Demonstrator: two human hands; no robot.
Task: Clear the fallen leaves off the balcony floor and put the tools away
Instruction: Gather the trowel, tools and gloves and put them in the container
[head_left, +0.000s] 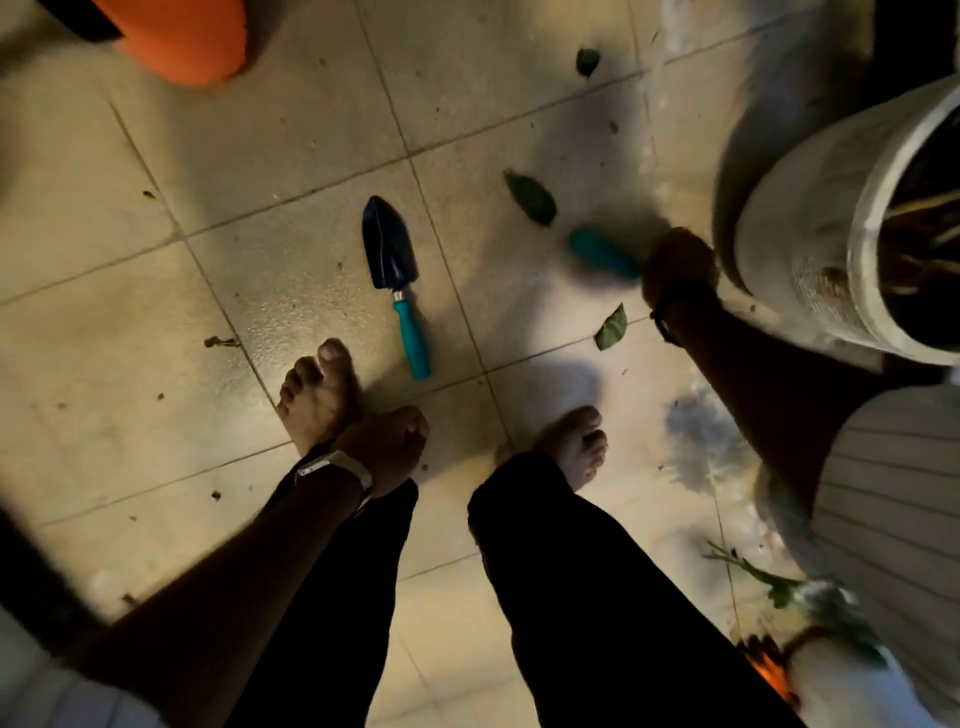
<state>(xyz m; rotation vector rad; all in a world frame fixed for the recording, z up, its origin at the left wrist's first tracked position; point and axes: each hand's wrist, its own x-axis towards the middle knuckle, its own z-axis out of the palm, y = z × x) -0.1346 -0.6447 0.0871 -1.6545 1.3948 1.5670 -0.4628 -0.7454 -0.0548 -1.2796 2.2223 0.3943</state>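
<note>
A small trowel with a dark blue blade and teal handle lies on the tiled floor ahead of my bare feet. My right hand is low beside the white pot, closed around a second tool with a teal handle, which is blurred. Three green leaves lie on the tiles: a large one just beyond that handle, a smaller one near my right wrist, and a far one. My left hand hangs over my left foot, fingers curled, holding nothing visible.
A large white plant pot with dry stems stands at the right. An orange object sits at the top left. A leafy green sprig lies at the lower right beside another white pot. Small debris dots the tiles.
</note>
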